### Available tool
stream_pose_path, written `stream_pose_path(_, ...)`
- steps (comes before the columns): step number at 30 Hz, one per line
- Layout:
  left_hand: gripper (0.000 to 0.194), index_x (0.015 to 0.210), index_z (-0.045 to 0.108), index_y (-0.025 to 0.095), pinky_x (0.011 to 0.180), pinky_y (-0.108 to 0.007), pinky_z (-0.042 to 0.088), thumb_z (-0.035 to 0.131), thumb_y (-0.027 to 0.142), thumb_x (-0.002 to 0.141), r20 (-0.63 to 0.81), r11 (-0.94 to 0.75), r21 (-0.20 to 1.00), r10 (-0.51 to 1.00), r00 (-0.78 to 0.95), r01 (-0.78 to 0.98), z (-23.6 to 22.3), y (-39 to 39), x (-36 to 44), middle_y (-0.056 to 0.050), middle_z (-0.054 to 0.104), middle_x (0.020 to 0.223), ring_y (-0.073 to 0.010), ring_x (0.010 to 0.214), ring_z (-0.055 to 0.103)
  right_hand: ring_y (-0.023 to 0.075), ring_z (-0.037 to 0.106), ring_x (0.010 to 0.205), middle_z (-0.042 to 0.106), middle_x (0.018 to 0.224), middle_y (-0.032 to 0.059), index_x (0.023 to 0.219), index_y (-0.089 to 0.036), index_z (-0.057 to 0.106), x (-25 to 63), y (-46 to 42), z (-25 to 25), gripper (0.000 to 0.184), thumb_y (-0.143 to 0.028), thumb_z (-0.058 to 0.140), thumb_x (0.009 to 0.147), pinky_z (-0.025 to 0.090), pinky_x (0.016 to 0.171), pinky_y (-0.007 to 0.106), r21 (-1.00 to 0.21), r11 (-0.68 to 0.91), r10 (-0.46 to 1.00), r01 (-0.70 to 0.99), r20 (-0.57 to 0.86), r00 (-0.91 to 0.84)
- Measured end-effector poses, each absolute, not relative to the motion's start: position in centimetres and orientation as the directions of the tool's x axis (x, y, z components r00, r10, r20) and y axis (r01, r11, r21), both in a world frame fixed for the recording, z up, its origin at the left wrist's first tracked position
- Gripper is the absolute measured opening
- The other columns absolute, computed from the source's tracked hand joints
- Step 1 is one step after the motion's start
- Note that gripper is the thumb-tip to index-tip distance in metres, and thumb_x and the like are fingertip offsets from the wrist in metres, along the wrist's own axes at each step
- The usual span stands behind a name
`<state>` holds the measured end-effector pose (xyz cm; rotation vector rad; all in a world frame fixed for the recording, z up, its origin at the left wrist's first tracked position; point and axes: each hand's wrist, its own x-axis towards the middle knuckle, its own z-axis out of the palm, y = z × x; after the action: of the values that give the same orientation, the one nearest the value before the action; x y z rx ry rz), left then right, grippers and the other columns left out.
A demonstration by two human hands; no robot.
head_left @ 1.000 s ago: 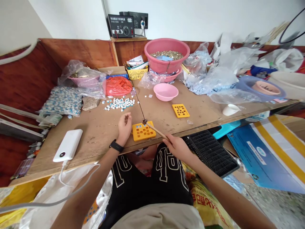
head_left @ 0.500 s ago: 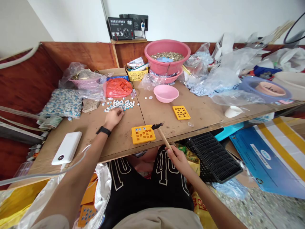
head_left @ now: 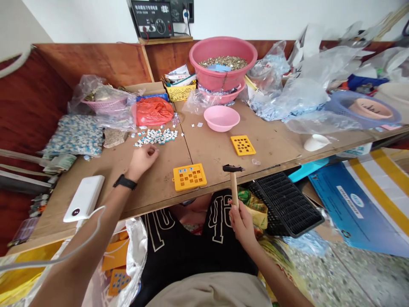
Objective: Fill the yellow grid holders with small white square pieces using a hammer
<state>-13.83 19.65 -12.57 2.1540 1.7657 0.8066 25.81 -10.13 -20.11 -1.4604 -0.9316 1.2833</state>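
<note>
Where tabletop [head_left: 212,151] ends, reddish panel [head_left: 91,64] fronts white wall [head_left: 271,19].

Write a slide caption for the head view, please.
Right hand holding a hammer, left hand beside a pile of small blue-and-white pieces, yellow tray between the hands.

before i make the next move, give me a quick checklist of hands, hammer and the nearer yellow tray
1. Hammer gripped by its handle in the right hand: ok.
2. Hammer head apart from the nearer yellow tray: ok, off to its right.
3. Tray lying flat on the table: ok.
4. Tray filled: not ok, only three pieces show, all in its far row.
5. Left hand at the pile: ok, near edge.
6. Piece in its fingers: cannot tell.
</note>
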Motion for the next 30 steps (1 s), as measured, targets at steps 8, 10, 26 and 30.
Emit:
stream_pose_path(8,0.034,0.116,0.084,0.028,0.111,-0.047,0.062,0.07,0.057,0.107,0.287,-0.419,0.7,0.906,0.31,0.578,-11.8,10.1,-8.0,-0.008,0.086,0.129,-0.0304,0.118,0.08,0.0069,0.033,0.039,0.051,0.069,-0.0087,0.12,-0.024,0.07,25.4,-16.5,-15.8,0.075,-0.095,0.066,0.098,0.028,0.035,0.021,-0.819,-0.574,0.798,-0.022,-0.553,-0.237)
stream_pose_path(10,0.029,0.113,0.088,0.03,0.12,-0.052,0.057,0.07,0.052,0.109,0.391,-0.499,0.627,0.866,0.312,0.598,-12.0,8.8,-7.2,-0.008,0.083,0.138,-0.0316,0.127,0.076,0.0058,0.034,0.037,0.053,0.07,-0.0098,0.12,-0.024,0.068,23.8,-16.7,-15.3,0.079,-0.098,0.069,0.093,0.031,0.034,0.021,-0.762,-0.645,0.742,-0.066,-0.603,-0.293)
stream_pose_path(26,0.025,0.1,0.091,0.026,0.115,-0.056,0.057,0.068,0.036,0.106,0.423,-0.46,0.442,0.864,0.273,0.77,-13.5,12.9,-6.3,-0.011,0.082,0.125,-0.0346,0.121,0.068,0.0041,0.031,0.037,0.047,0.067,-0.0135,0.111,-0.025,0.061,18.3,-11.4,-17.2,0.081,-0.101,0.071,0.086,0.029,0.031,0.017,-0.844,-0.501,0.865,-0.191,-0.481,-0.143)
stream_pose_path(30,0.027,0.1,0.09,0.025,0.114,-0.057,0.057,0.065,0.032,0.106,0.429,-0.462,0.399,0.858,0.284,0.792,-13.7,13.3,-6.1,-0.012,0.081,0.126,-0.0362,0.121,0.066,0.0046,0.032,0.037,0.047,0.067,-0.0125,0.111,-0.024,0.062,19.5,-11.8,-16.6,0.077,-0.098,0.069,0.089,0.03,0.031,0.018,-0.874,-0.463,0.886,-0.144,-0.452,-0.104)
